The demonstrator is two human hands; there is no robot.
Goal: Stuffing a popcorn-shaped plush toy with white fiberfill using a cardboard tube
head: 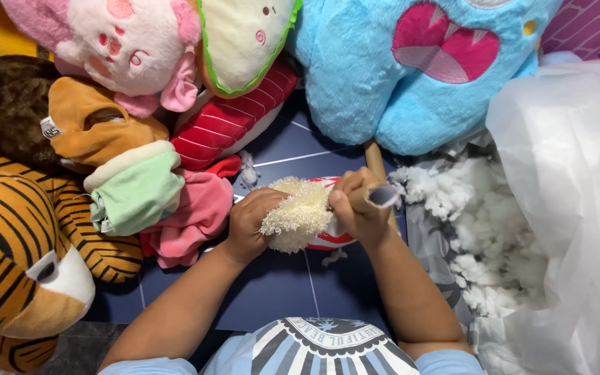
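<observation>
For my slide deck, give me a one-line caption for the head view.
Left hand holds a cream fuzzy plush piece while the right hand grips a stick, beside loose white stuffing.

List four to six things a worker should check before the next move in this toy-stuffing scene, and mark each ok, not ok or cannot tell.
1. Left hand has a firm hold on the cream fuzzy toy part: ok.
2. Right hand is closed around the wooden stick: ok.
3. Stick's end is inside the toy's opening: cannot tell, the hands hide it.
4. Loose white stuffing lies within reach beside the right hand: ok.
5. Clear plastic bag is open around the stuffing: ok.
6. Toy part is evenly filled: cannot tell.
</observation>
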